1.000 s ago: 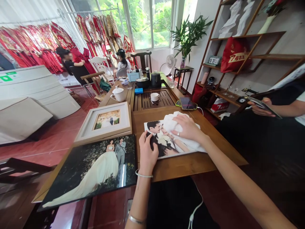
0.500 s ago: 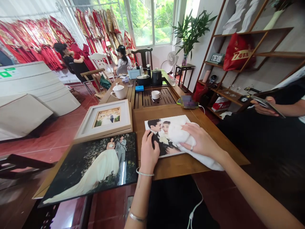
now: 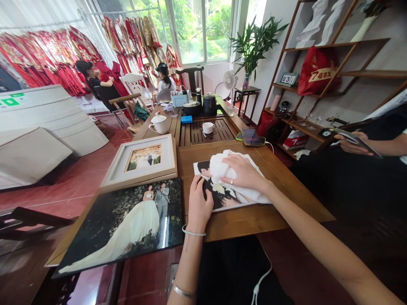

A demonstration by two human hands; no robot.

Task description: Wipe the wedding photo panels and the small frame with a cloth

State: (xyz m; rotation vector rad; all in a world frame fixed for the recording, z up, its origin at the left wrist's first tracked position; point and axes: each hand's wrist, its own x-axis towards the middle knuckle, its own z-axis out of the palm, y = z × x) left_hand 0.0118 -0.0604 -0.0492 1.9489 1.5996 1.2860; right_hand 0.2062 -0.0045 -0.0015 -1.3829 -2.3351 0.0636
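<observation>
A white-edged photo panel (image 3: 219, 197) of a couple lies flat on the wooden table (image 3: 286, 197). My left hand (image 3: 199, 201) grips its left edge, fingers curled at the border and thumb apart. Bunched under my right hand (image 3: 244, 173) is a white cloth (image 3: 218, 166), pressed onto the upper middle of the picture with my fingers closed over it. The cloth hides much of the couple's heads, and its loose end trails over the panel's right side. Left of my left hand, a larger glossy wedding photo (image 3: 133, 224) overhangs the table's front edge.
A framed picture (image 3: 110, 171) lies behind the large photo. Farther back are a lidded white cup (image 3: 159, 124), a small white cup (image 3: 208, 127) on a slatted tea tray (image 3: 224, 134), and a phone (image 3: 251, 137) on a cable. At right, another person's hand (image 3: 352, 144) holds a device.
My right hand and the cloth have slid left and slightly up across the photo panel, covering more of the faces. My left hand stays at the panel's left edge.
</observation>
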